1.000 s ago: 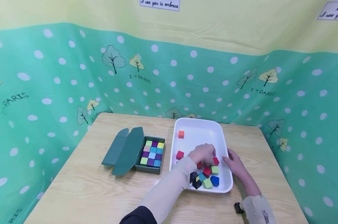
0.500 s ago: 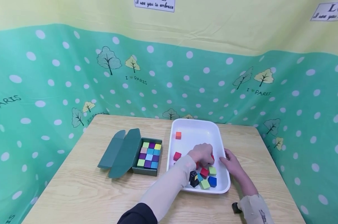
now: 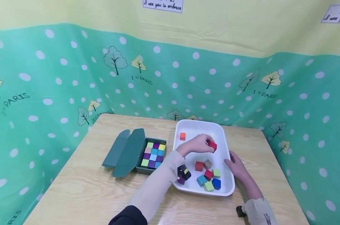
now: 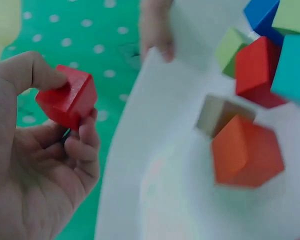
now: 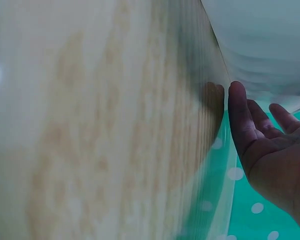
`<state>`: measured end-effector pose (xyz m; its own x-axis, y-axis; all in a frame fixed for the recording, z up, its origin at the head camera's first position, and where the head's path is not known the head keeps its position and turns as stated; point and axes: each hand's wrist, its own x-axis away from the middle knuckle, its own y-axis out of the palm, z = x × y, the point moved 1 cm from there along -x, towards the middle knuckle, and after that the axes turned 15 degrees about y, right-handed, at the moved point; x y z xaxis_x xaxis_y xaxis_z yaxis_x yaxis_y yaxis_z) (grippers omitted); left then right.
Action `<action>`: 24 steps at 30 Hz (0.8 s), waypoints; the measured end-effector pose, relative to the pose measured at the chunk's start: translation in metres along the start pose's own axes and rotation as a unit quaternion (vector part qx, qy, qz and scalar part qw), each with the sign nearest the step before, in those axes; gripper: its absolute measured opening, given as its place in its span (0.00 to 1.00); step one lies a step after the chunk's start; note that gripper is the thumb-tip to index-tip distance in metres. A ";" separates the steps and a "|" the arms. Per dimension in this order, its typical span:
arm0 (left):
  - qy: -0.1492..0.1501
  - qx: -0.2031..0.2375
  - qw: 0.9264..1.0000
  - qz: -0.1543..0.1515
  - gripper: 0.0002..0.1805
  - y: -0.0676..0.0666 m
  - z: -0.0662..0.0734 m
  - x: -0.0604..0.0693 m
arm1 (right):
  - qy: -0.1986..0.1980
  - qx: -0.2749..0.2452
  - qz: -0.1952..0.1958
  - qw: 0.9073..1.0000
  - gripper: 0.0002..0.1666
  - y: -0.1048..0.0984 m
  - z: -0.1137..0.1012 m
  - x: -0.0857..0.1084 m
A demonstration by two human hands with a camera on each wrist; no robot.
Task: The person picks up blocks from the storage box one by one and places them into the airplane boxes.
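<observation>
Red cube (image 3: 213, 145): pinched between thumb and fingers of left hand (image 3: 198, 144), above white tray (image 3: 200, 126). Loose in tray: blue cube (image 3: 216, 183), orange-red cube (image 3: 199, 166). Right hand (image 3: 238, 165): at tray's right rim, fingers slightly apart, actual grip hard to judge. Left of tray: green box (image 3: 143, 170).

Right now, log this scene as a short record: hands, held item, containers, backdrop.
Left hand: pinches the held item, above the tray
Held item: red cube
Right hand: at the tray's right rim
White tray: on the wooden table, loose coloured cubes inside
Orange cube: apart from the others, near the tray's far left corner
Green box: left of the tray, lid open, multicoloured cubes in rows
Backdrop: green cloth with white dots and printed trees
</observation>
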<state>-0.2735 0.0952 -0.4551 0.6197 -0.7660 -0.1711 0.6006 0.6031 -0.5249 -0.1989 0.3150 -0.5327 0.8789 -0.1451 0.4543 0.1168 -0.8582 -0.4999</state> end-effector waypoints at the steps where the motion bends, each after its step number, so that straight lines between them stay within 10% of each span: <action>1: 0.017 0.006 1.000 0.000 0.11 -0.007 -0.001 0.004 | 0.000 -0.001 -0.002 1.000 0.40 0.000 0.001 0.000; 8: 0.090 0.027 0.996 0.009 0.15 -0.065 -0.001 0.049 | -0.005 -0.010 -0.006 1.000 0.39 -0.001 0.002 0.000; 16: 0.035 0.002 0.999 0.040 0.19 -0.126 -0.006 0.118 | -0.007 -0.006 -0.009 1.000 0.41 -0.007 0.001 -0.001; 24: -0.005 -0.055 0.994 0.089 0.18 -0.149 -0.041 0.169 | -0.019 -0.014 -0.011 1.000 0.38 -0.001 0.002 0.000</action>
<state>-0.2785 -0.1332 -0.4400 0.7171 -0.6460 -0.2617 0.4213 0.7008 -0.5756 -0.1983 0.3172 -0.5340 0.8937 -0.1074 0.4357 0.1233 -0.8748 -0.4686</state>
